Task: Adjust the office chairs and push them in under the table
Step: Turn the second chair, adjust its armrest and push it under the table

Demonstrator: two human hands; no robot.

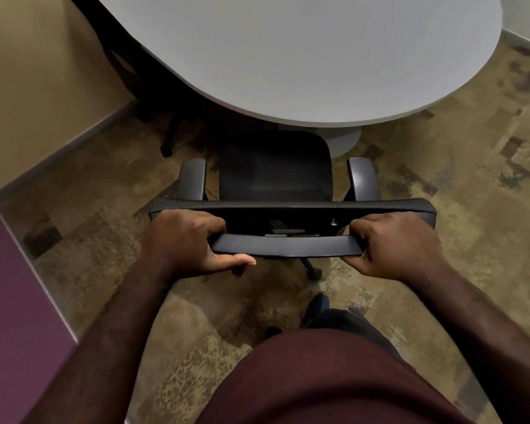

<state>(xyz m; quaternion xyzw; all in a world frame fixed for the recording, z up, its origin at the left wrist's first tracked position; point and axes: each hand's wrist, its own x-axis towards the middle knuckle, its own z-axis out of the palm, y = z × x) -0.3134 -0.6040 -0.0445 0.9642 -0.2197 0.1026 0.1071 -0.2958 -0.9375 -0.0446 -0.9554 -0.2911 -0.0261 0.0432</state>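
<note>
A black office chair (276, 169) stands in front of me, seen from above, its seat facing the round grey table (318, 56). The front edge of the seat sits just under the table's rim. Two grey armrests flank the seat. My left hand (190, 243) grips the left end of the grey bar on the chair's backrest (288, 244). My right hand (395, 243) grips the right end of the same bar. The table's grey pedestal base (344, 140) shows beyond the seat.
A second dark chair (141, 75) is tucked under the table at the far left, near the beige wall (37, 71). A purple surface (10, 301) juts in at the near left. Patterned brown carpet (456, 166) covers the floor. My foot (317, 304) stands behind the chair.
</note>
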